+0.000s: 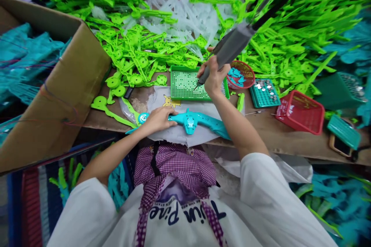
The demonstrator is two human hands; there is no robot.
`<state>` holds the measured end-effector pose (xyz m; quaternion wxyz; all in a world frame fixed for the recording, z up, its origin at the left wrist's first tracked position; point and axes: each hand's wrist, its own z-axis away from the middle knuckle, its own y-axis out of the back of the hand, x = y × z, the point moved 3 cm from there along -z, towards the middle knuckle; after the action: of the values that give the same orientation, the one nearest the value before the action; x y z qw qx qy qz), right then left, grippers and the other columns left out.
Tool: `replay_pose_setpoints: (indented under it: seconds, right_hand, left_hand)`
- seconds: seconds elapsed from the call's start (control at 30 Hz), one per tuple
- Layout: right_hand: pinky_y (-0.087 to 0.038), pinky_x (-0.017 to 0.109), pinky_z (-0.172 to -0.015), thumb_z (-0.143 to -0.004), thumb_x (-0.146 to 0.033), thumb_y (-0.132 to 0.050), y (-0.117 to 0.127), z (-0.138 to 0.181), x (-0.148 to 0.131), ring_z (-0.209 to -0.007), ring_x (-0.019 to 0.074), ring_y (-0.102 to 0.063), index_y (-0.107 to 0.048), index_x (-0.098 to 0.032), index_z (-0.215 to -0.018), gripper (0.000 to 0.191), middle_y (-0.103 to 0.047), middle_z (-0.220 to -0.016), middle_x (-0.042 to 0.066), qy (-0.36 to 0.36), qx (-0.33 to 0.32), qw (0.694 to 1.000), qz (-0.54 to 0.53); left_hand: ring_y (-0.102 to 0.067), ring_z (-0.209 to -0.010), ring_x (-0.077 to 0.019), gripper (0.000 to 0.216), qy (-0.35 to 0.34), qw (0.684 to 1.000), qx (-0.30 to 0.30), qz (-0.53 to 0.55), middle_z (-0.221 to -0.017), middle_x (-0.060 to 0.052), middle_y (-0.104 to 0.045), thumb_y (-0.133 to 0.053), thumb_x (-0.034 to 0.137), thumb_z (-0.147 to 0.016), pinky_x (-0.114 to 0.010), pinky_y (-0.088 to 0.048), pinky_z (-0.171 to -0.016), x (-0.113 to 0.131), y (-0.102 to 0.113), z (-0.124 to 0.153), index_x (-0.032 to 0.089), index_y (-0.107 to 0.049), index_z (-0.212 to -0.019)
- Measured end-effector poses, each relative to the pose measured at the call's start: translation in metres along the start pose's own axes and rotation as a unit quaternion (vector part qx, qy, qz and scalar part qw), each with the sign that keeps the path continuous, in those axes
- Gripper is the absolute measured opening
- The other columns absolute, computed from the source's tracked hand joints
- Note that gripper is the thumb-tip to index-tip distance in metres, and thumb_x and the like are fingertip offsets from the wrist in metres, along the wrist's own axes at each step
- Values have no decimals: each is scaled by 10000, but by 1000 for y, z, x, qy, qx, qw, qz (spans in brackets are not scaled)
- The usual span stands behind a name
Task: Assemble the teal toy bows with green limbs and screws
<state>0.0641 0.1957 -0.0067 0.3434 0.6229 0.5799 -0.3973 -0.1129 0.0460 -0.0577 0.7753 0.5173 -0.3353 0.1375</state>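
Head view: I have the left hand (159, 119) closed over the left portion of the turquoise part (189, 121), which lies on a pale cloth (199, 137) at the near edge of the table (261, 129). Its long axis runs left to right. The right hand (213, 77) is wrapped around a grey driver tool (234, 46), slanted so that its tip points down and leftward over the green tray (172, 85). Governing relation: the part lies on the near side of that tip; the left hand is nearer to it, while the right forearm crosses its right end. Whether the tip touches the tray floor, I cannot tell.

Materials: the part appears to be smooth moulded plastic, gently curved, with a raised, pierced central block and a white spiral disc (143, 118). The tray is shallow and rectangular; the cloth is limp and ragged-edged. Beyond, lime-green mouldings (139, 60) pair slender bars with round ends.
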Motion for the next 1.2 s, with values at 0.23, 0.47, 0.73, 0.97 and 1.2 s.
replay_pose_setpoints:
  seconds: [0.23, 0.47, 0.73, 0.97, 1.2]
  right_hand:
    - [-409, 266, -378, -760, -764, -670, 1, 61, -60, -368, 113, -498, -638, -249, -784, 516, -489, -456, -69, -54, -49, 989, -129]
    - [-548, 304, -502, -717, -790, -673, 0, 91, -53, -456, 125, -578, -613, -230, -653, 567, -524, -479, -50, -97, -90, 985, -109]
    - [-437, 256, -402, -633, -765, -751, -7, 100, -35, -392, 100, -511, -621, -220, -756, 573, -548, -477, -70, -147, -120, 976, -109]
    - [-463, 284, -454, -649, -771, -732, -5, 111, -30, -447, 110, -525, -603, -218, -666, 568, -565, -505, -42, -120, -150, 978, -87]
    - [-453, 289, -475, -810, -738, -615, 2, 53, -39, -427, 118, -510, -674, -231, -906, 519, -529, -512, -53, -79, -31, 994, -74]
  left_hand:
    - [-691, -1097, -284, 351, 0, 1000, 5, -7, -1175, -77, -752, -810, 282, -790, -412, -528, -942, 1, 1, 1, 211, -723, -1123]
    - [-693, -1082, -271, 361, 2, 1000, 9, -8, -1160, -58, -761, -820, 285, -778, -389, -522, -922, 0, 1, 0, 225, -727, -1121]
    - [-692, -1082, -287, 353, 0, 1000, 6, -22, -1142, -68, -764, -807, 291, -788, -394, -520, -906, -2, 0, -2, 211, -731, -1123]
    - [-680, -1090, -280, 354, -12, 1000, 14, -24, -1152, -70, -744, -802, 268, -781, -395, -526, -914, -1, -1, 0, 228, -713, -1121]
    - [-647, -1136, -284, 363, -35, 999, 6, -30, -1188, -93, -711, -778, 298, -803, -423, -508, -988, 2, 3, 0, 215, -700, -1147]
